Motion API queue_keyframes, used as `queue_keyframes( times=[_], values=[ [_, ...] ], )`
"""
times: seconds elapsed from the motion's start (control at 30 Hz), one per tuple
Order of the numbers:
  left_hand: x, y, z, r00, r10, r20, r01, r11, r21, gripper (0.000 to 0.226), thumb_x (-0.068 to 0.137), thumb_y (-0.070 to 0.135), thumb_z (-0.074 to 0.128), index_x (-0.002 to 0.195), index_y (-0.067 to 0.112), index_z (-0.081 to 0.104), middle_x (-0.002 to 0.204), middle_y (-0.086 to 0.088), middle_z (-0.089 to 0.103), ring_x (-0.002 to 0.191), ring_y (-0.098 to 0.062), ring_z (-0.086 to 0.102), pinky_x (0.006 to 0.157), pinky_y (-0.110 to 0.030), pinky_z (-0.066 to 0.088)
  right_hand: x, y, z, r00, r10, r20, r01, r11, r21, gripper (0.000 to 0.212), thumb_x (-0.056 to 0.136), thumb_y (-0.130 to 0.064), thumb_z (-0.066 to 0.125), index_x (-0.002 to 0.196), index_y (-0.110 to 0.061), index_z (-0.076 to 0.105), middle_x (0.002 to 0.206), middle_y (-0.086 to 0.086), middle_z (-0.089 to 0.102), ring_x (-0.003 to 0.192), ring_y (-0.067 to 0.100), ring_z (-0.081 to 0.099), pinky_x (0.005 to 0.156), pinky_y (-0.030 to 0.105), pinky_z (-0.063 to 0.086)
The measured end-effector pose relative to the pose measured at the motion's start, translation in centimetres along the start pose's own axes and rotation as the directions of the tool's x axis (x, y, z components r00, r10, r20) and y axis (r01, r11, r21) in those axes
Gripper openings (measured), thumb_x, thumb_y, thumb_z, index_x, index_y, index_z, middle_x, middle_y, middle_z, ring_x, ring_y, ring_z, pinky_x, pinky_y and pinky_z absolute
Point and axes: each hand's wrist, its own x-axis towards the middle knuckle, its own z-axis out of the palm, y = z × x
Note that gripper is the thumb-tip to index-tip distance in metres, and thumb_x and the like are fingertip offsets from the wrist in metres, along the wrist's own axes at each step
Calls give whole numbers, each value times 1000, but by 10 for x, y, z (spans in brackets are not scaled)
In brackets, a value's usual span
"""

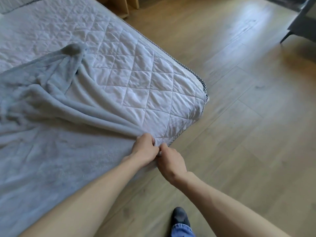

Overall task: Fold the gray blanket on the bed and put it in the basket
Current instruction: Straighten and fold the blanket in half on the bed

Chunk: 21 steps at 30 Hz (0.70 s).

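The gray blanket (51, 134) lies rumpled across the near left part of the bed (136, 79), which has a white quilted cover. One blanket corner reaches the bed's near edge. My left hand (143, 149) pinches that corner from above. My right hand (169, 161) meets it from the right side and grips the same corner, fingers touching the left hand's. The far end of the blanket is bunched into a darker peak toward the middle of the bed. No basket is in view.
Wooden floor (239, 117) spreads to the right of the bed. A dark furniture leg (289, 34) stands at the top right. Light wooden furniture (123, 6) sits beyond the bed's far corner. My foot in a dark sock (180, 218) stands near the bed.
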Motion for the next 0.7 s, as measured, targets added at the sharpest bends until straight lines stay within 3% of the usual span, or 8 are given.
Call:
queue_keyframes(
  times=[0.13, 0.3, 0.43, 0.57, 0.7],
  values=[
    [3, -13, 2, 996, 77, 40, -81, 991, 111, 9, 75, 21, 57, 81, 17, 62, 91, -7, 69, 96, -28, 62, 78, -33, 50, 6, 7, 16, 1000, -4, 21, 3, 998, 55, 14, 86, -16, 46, 99, -10, 45, 110, 12, 52, 101, 35, 51, 75, 38, 39],
    [1, -13, -8, 949, 306, -76, -257, 890, 376, 24, 85, 20, 48, 109, 20, 52, 112, -5, 57, 105, -31, 56, 84, -38, 43, 17, 6, 18, 999, 28, -43, -15, 961, 277, 18, 88, -30, 54, 90, -13, 47, 96, 5, 56, 90, 26, 53, 75, 37, 40],
    [12, -24, -23, 864, 503, -21, -373, 669, 642, 36, 86, 28, 53, 122, 23, 50, 128, -3, 43, 118, -25, 40, 95, -35, 29, 22, 5, 19, 996, 91, -9, -79, 908, 411, 23, 77, -24, 59, 66, -21, 39, 63, -6, 47, 68, 21, 45, 64, 35, 36],
    [18, -27, -36, 845, 520, 123, -426, 517, 742, 35, 86, 34, 53, 119, 21, 48, 134, -1, 40, 127, -23, 34, 108, -44, 18, 19, 5, 18, 992, 117, -55, -78, 882, 465, 33, 70, -18, 67, 56, -22, 38, 54, -10, 44, 61, 14, 43, 59, 31, 36],
    [22, -22, -43, 850, 491, 189, -439, 463, 770, 36, 86, 30, 52, 120, 20, 44, 130, -1, 42, 126, -22, 36, 111, -47, 14, 19, 7, 14, 983, 130, -131, -63, 903, 426, 20, 70, -13, 67, 64, -21, 49, 65, -5, 58, 70, 20, 56, 62, 31, 41]
  ],
)
